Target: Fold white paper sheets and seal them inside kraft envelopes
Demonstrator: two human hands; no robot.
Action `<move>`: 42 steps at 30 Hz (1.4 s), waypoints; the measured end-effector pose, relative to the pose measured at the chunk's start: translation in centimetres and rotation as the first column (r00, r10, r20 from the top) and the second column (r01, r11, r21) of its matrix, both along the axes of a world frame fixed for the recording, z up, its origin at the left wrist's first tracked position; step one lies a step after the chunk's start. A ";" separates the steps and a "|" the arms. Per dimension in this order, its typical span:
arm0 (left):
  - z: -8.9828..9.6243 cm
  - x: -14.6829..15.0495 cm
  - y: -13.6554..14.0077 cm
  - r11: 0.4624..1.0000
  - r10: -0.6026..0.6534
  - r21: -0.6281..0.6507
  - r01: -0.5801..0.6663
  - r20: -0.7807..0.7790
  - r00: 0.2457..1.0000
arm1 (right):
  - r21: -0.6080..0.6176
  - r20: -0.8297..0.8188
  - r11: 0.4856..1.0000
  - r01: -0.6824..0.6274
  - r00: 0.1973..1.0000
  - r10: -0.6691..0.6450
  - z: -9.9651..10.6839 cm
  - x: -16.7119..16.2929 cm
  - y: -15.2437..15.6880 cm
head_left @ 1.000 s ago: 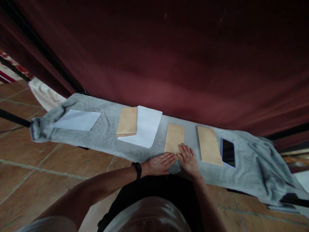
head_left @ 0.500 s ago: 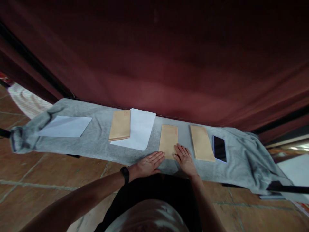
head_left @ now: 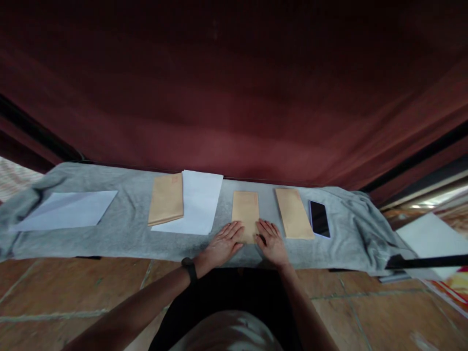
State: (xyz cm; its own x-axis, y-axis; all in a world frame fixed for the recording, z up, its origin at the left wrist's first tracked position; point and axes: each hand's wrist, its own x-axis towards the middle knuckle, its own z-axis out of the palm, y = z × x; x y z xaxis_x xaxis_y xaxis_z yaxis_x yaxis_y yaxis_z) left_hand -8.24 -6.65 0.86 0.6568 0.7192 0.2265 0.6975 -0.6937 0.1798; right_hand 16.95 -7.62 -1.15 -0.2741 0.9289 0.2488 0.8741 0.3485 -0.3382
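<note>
A brown paper envelope (head_left: 245, 207) lies flat in front of me on a grey cloth. My left hand (head_left: 223, 243), with a dark band on its wrist, rests palm down, its fingertips on the envelope's lower left edge. On the opposite edge lie the outstretched fingers of my right hand (head_left: 272, 243). Neither hand grips anything. Right of it is a second brown envelope (head_left: 294, 214), slightly slanted. To the left, a small stack of brown envelopes (head_left: 166, 200) partly covers some white paper sheets (head_left: 203, 202).
A phone (head_left: 320, 219) lies right of the envelopes. More white paper (head_left: 68, 209) is at the far left. The grey cloth (head_left: 127, 239) covers a long narrow surface, with a dark red curtain (head_left: 226, 122) behind it. Dark bars (head_left: 427, 263) stand at the right end.
The view has shifted, so things on the cloth appear further left. My hands have slid slightly up along the envelope's sides, still flat against it.
</note>
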 end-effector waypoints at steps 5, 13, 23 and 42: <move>-0.9 2.1 3.0 0.998 0.049 -0.042 -0.052 -0.081 0.996 | 0.005 -0.024 1.000 0.002 1.000 -0.002 0.5 -0.3 -0.1; -2.4 5.2 8.0 0.993 0.116 0.008 -0.116 -0.031 0.993 | 0.022 -0.054 1.000 0.012 0.999 -0.011 0.8 -0.4 -0.1; -2.0 7.1 10.5 0.992 0.121 -0.014 -0.122 -0.023 0.992 | 0.046 -0.083 0.999 0.019 0.996 -0.015 1.1 -0.5 -0.2; -2.3 6.8 8.2 1.000 -0.004 0.005 0.005 -0.050 0.999 | 0.088 -0.076 0.995 0.048 0.996 -0.042 0.9 -0.7 -0.2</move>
